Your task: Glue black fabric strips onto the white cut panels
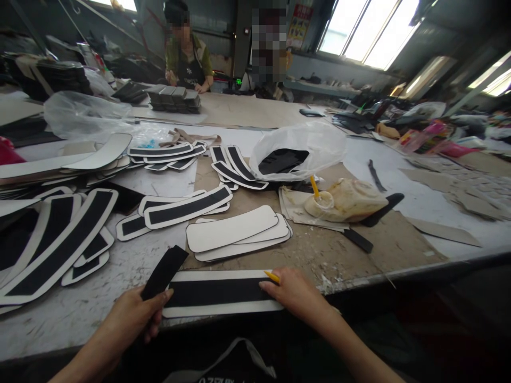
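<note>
Gripping | left hand [138,313] curled: one black strip [165,272] | right hand [298,293] curled: one yellow stick [271,276] | both: one panel [219,294]

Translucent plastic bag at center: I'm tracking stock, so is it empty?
Not empty: black material shows inside the translucent plastic bag.

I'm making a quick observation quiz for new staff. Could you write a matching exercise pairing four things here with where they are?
1. Plain black fabric-like strip
2. Thin yellow pointed stick
3. Crumpled black material
4. Plain white curved pieces

A. Inside the translucent plastic bag
B. In the left hand
C. In an overlapping pile
D. In the right hand

Pairs: 1-B, 2-D, 3-A, 4-C
</note>
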### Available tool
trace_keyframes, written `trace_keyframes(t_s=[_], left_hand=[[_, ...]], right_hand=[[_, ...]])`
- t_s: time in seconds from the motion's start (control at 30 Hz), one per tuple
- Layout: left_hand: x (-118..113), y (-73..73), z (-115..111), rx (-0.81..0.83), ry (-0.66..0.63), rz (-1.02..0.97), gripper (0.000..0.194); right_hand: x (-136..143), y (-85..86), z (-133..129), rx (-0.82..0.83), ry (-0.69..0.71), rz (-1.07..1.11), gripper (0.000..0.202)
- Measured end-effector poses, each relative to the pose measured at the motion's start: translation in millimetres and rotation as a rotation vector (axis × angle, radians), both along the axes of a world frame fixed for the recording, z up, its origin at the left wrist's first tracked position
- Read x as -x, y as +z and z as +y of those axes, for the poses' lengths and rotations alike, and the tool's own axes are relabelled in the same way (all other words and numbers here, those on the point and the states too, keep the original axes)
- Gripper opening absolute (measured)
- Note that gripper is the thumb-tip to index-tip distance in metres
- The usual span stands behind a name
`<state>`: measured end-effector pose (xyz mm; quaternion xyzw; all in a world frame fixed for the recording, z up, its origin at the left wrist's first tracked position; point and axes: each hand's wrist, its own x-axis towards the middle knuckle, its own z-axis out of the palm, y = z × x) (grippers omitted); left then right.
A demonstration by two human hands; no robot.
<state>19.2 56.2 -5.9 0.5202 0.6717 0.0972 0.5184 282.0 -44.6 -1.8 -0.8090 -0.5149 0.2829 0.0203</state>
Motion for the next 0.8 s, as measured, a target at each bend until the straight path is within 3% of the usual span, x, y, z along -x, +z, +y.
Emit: trace_keyframes(t_s=[0.1,0.23,0.47,0.57,0.7,0.8], left_hand=[[1,-1.2,0,-0.012,-0.008,0.004,0.037],[3,-6.0,1,-0.013,-0.004,-0.042,0.037],[5,-4.3,0,-0.010,0.003,-0.010,0.036],[5,-3.4,-1,-0.008,0.029,-0.049,0.034],[7,-6.5,-1,-0.031,0.003,-0.053,0.034],[9,-9.1,1,-0.030,-0.011,-0.047,0.035]], right_hand=[[-4,2.1,-5,0.009,-0.010,-0.160,0.033],[-16,3.7,-23,-0.009,-0.143,-0.344,0.030],[-5,-5.4,-46,-0.187,-0.220,-0.033,0.037],[4,-9.2,-47,-0.284,-0.251,-0.055,0.032],[9,-12.2,-48,-0.453,-0.191,-0.079,0.018],[12,-12.5,-47,-0.454,-0.175,-0.025,0.016]])
